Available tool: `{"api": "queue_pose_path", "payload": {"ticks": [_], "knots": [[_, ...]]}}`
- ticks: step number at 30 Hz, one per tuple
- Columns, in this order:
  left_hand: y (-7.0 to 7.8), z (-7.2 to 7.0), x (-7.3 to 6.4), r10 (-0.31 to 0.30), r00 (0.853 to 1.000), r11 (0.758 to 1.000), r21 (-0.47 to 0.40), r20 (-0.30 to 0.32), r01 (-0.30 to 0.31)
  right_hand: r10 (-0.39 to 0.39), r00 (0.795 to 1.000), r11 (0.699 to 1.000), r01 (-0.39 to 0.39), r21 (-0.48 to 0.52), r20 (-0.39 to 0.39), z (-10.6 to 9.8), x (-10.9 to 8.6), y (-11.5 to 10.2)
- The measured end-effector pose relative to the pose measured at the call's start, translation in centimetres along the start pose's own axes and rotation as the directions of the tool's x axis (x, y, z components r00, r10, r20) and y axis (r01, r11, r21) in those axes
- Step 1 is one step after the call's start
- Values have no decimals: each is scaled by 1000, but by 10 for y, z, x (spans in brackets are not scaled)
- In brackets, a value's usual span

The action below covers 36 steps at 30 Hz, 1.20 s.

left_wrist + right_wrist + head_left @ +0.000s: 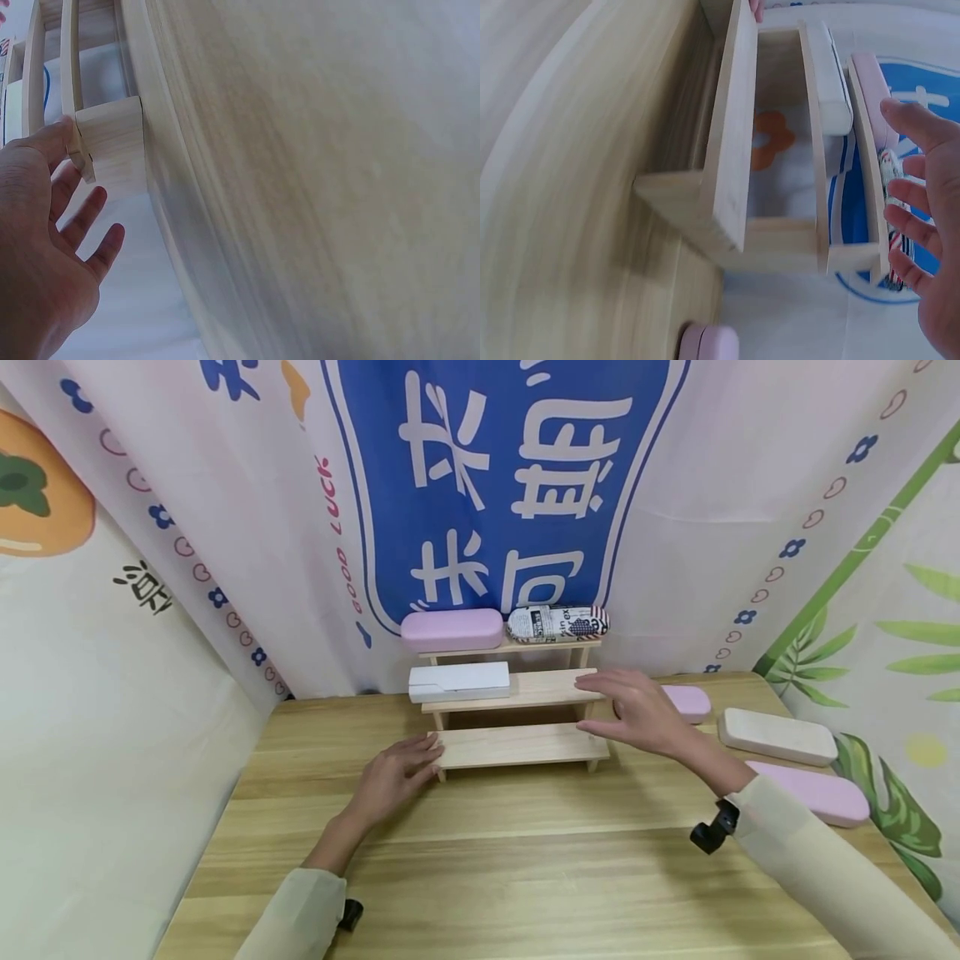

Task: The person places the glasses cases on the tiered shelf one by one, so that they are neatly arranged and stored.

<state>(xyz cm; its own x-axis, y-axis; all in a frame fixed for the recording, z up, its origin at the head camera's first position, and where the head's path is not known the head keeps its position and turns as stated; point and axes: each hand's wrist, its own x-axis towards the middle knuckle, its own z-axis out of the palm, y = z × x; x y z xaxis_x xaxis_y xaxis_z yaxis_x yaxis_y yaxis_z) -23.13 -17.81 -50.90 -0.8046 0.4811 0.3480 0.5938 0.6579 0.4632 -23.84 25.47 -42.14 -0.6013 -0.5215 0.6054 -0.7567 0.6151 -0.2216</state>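
Note:
A three-tier wooden display stand (517,747) stands at the table's back edge. My left hand (393,777) touches the left end of its lowest step; in the left wrist view the thumb and index finger (66,176) are at the board's end, the other fingers spread. My right hand (637,710) is by the stand's right end, thumb and fingers apart, holding nothing. On the top step sit a pink glasses case (452,631) and a newspaper-print glasses case (558,623). A white glasses case (459,682) lies on the left half of the middle step.
On the table (480,877), to the right, lie a pink case (688,702) partly behind my right hand, a white case (778,737) and another pink case (817,793) partly covered by my sleeve. A printed curtain (697,568) hangs close behind the stand.

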Motion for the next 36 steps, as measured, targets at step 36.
{"api": "queue_pose_path", "payload": {"ticks": [36], "knots": [[-1, -1, -1, 6, 1000, 1000, -1, -3, -6, 262, 941, 962, -273, 23, 214, -61, -106, 44]]}}
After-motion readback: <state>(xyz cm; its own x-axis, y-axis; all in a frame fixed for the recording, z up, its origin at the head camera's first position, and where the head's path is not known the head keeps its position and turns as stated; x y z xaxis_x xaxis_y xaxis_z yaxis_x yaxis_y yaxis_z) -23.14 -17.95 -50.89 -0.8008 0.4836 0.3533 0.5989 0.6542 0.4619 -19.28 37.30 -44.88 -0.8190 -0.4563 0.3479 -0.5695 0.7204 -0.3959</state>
